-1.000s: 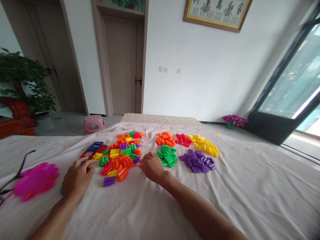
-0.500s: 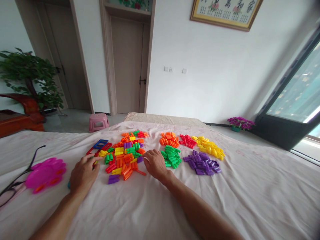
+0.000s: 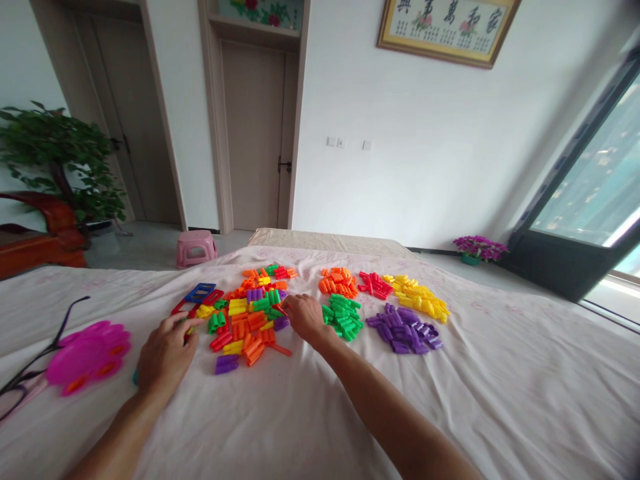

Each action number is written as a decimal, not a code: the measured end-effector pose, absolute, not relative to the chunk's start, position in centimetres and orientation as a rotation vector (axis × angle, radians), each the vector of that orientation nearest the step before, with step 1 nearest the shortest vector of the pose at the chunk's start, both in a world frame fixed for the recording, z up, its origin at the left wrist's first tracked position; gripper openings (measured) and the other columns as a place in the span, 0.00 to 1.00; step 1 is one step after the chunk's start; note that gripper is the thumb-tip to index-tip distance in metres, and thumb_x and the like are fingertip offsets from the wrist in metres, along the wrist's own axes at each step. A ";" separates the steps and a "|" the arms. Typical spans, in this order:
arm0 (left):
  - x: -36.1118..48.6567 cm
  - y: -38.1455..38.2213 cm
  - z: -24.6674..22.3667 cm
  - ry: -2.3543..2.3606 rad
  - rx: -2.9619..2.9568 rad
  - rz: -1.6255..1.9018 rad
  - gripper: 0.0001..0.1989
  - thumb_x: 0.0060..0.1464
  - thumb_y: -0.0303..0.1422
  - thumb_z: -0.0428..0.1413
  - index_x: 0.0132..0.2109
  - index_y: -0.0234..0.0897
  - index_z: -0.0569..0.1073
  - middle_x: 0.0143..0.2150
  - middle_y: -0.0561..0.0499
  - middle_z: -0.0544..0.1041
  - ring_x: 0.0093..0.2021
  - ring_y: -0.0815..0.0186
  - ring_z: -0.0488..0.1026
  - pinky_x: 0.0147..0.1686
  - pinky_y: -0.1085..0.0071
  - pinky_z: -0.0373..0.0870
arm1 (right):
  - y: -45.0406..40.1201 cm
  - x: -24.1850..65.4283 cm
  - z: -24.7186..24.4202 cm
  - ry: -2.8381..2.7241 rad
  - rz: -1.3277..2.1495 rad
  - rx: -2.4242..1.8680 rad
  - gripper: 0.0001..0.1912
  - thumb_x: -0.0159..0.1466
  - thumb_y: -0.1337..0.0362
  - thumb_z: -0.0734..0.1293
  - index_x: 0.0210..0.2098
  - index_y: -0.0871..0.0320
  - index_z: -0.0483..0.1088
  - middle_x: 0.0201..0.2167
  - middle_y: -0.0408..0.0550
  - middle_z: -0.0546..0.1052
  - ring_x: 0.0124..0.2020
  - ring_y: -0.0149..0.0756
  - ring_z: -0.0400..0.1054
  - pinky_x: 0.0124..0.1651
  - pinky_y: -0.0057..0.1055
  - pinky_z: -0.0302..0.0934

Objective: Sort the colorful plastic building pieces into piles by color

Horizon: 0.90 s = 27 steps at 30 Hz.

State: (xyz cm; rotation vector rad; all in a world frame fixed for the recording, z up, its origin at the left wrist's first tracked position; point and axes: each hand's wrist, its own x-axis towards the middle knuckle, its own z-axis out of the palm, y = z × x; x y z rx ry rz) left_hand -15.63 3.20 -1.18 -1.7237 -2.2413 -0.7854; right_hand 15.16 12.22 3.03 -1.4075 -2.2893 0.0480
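Note:
My left hand [image 3: 167, 350] rests at the left side of a mixed pile of plastic building pieces [image 3: 253, 323]. Its fingers curl around small pieces, of which only bits of yellow and green show. At the pile's right edge my right hand [image 3: 304, 316] reaches in, palm down, fingers together. A red building piece [image 3: 281, 309] shows at its fingertips; the hand hides the rest. Just right of this hand lies a green heap [image 3: 343, 315]. Beyond are heaps of orange [image 3: 339, 282], red [image 3: 375, 285], yellow [image 3: 420, 298] and purple pieces [image 3: 405, 329].
Left on the cloth-covered table [image 3: 310, 427] are eyeglasses [image 3: 43, 357] and a pink flower-shaped tray [image 3: 90, 357]. Blue and red frame-like pieces [image 3: 200, 292] lie behind my left hand. A pink stool [image 3: 197, 249] stands past the table edge.
My right hand has shifted slightly left and away from me, into the mixed pile. An orange piece near its fingertips no longer shows; a red one does. My left hand stays nearly still.

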 end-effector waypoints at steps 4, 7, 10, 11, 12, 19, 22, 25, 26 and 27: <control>-15.7 3.3 -1.4 -2.219 -1.738 -0.803 0.19 0.63 0.36 0.47 0.51 0.43 0.81 0.61 0.45 0.72 0.53 0.56 0.74 0.52 0.61 0.69 | 13.7 17.8 3.6 -1.983 0.191 -1.418 0.15 0.67 0.65 0.66 0.52 0.51 0.75 0.43 0.47 0.83 0.42 0.38 0.76 0.44 0.31 0.65; -15.7 3.3 -1.4 -2.209 -1.739 -0.805 0.19 0.62 0.35 0.47 0.50 0.44 0.81 0.61 0.46 0.73 0.53 0.57 0.74 0.52 0.62 0.69 | 16.0 21.0 4.5 -1.824 0.204 -1.441 0.15 0.65 0.66 0.65 0.50 0.54 0.76 0.44 0.49 0.83 0.43 0.40 0.77 0.46 0.33 0.67; -15.7 3.3 -1.3 -2.203 -1.742 -0.808 0.19 0.62 0.35 0.47 0.50 0.44 0.81 0.60 0.46 0.73 0.53 0.56 0.74 0.53 0.62 0.69 | 18.3 24.4 5.6 -1.711 0.131 -1.543 0.14 0.65 0.67 0.65 0.48 0.56 0.78 0.45 0.51 0.82 0.46 0.42 0.77 0.49 0.35 0.67; -15.6 3.2 -1.2 -2.204 -1.741 -0.808 0.19 0.62 0.35 0.47 0.50 0.43 0.81 0.60 0.45 0.73 0.53 0.56 0.74 0.52 0.61 0.69 | 18.9 25.3 6.0 -1.682 0.108 -1.584 0.15 0.64 0.67 0.65 0.49 0.56 0.78 0.45 0.52 0.82 0.47 0.43 0.76 0.50 0.35 0.67; -15.6 3.2 -1.2 -2.206 -1.743 -0.808 0.19 0.62 0.35 0.47 0.50 0.43 0.81 0.60 0.45 0.73 0.53 0.56 0.74 0.52 0.61 0.69 | 19.3 26.2 6.2 -1.662 0.093 -1.623 0.17 0.64 0.68 0.65 0.50 0.56 0.77 0.46 0.52 0.82 0.48 0.43 0.76 0.51 0.35 0.66; -15.7 3.3 -1.3 -2.198 -1.740 -0.798 0.19 0.63 0.35 0.47 0.50 0.44 0.82 0.61 0.46 0.73 0.52 0.57 0.75 0.51 0.63 0.70 | 18.1 26.8 5.9 -1.668 0.107 -1.607 0.19 0.63 0.72 0.62 0.49 0.55 0.78 0.48 0.51 0.82 0.49 0.41 0.77 0.52 0.35 0.67; -15.8 3.4 -1.3 -2.181 -1.740 -0.785 0.19 0.62 0.35 0.48 0.50 0.43 0.82 0.60 0.46 0.73 0.53 0.58 0.74 0.52 0.65 0.69 | 15.6 24.3 5.1 -1.800 0.140 -1.420 0.17 0.64 0.73 0.62 0.46 0.56 0.79 0.47 0.49 0.82 0.48 0.41 0.76 0.53 0.35 0.67; -15.7 3.4 -1.3 -2.183 -1.739 -0.775 0.19 0.62 0.34 0.48 0.51 0.44 0.81 0.60 0.46 0.73 0.53 0.59 0.74 0.52 0.65 0.69 | 12.1 20.9 4.4 -1.989 0.196 -1.207 0.16 0.66 0.72 0.62 0.46 0.54 0.79 0.45 0.47 0.82 0.46 0.39 0.76 0.52 0.33 0.68; -15.7 3.3 -1.3 -2.185 -1.737 -0.775 0.19 0.62 0.35 0.48 0.51 0.44 0.81 0.60 0.46 0.73 0.53 0.59 0.74 0.53 0.64 0.69 | 10.9 19.7 4.2 -2.059 0.220 -1.137 0.17 0.67 0.72 0.61 0.46 0.53 0.79 0.45 0.47 0.82 0.47 0.38 0.76 0.52 0.33 0.68; -15.7 3.3 -1.3 -2.186 -1.736 -0.777 0.19 0.62 0.35 0.48 0.51 0.44 0.81 0.60 0.46 0.74 0.53 0.59 0.74 0.52 0.64 0.69 | 9.7 18.6 4.1 -2.114 0.234 -1.074 0.17 0.68 0.72 0.61 0.47 0.53 0.78 0.45 0.47 0.82 0.47 0.37 0.76 0.52 0.32 0.67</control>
